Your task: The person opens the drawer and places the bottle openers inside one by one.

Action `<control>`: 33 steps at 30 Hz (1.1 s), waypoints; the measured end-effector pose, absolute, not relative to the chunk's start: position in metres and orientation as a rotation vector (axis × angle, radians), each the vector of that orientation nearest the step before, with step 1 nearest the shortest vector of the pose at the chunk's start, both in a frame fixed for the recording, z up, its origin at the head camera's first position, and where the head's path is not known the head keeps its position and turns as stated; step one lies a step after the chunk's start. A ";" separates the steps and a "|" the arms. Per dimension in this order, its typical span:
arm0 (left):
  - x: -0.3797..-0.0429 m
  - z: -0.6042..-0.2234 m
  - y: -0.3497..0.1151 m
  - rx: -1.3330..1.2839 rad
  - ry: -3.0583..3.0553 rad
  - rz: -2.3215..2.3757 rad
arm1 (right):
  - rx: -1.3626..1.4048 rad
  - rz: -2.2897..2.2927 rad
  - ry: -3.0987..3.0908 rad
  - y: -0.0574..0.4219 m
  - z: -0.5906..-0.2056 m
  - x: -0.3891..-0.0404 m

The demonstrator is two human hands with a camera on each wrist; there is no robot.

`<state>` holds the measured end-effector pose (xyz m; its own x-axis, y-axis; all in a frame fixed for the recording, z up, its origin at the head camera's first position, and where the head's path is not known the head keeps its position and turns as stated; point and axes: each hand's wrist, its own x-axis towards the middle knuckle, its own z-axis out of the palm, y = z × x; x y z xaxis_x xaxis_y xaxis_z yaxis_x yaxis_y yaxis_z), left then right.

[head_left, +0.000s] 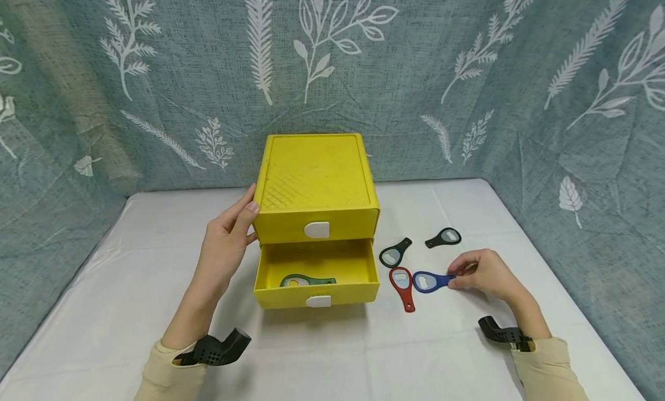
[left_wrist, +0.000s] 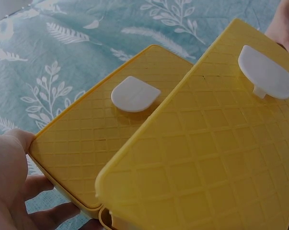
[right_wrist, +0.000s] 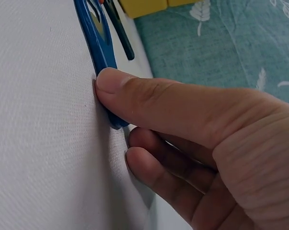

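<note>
A yellow two-drawer box point(head_left: 317, 170) stands on the white cloth, its lower drawer point(head_left: 317, 297) pulled out and its upper one closed. My left hand point(head_left: 225, 236) rests against the box's left side, thumb at the front corner and fingers along the wall, as the left wrist view point(left_wrist: 10, 182) also shows. Inside the lower drawer lies a green bottle opener point(head_left: 317, 281), partly hidden by the drawer front. To the right, my right hand point(head_left: 483, 274) pinches the handle end of a blue bottle opener point(head_left: 427, 282) between thumb and fingers; the opener lies at the cloth.
Beside the blue opener lie a red bottle opener point(head_left: 402, 285) and two black ones, one near the box point(head_left: 393, 255) and one farther back point(head_left: 445, 237). White knobs point(head_left: 317, 229) stick out of the drawer fronts. A patterned green curtain point(head_left: 208, 72) hangs behind the table.
</note>
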<state>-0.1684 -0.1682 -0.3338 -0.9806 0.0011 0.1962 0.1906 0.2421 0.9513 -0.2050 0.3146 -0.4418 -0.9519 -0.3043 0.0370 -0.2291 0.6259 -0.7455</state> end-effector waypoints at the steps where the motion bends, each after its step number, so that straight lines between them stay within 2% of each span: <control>1: -0.168 -0.334 -0.168 -0.181 -2.351 -1.834 | -0.455 -1.237 2.745 0.314 -0.442 -0.205; 23: -0.168 -0.330 -0.166 -0.161 -2.351 -1.870 | -0.530 -1.166 2.767 0.312 -0.442 -0.205; 33: -0.169 -0.332 -0.168 -0.183 -2.343 -1.869 | -0.477 -1.231 2.738 0.306 -0.440 -0.203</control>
<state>-0.1692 -0.1685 -0.3318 -0.9830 0.0085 0.1834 0.1807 0.2215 0.9583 -0.2028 0.3061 -0.4396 -0.9458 -0.3229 0.0351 -0.2406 0.6239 -0.7436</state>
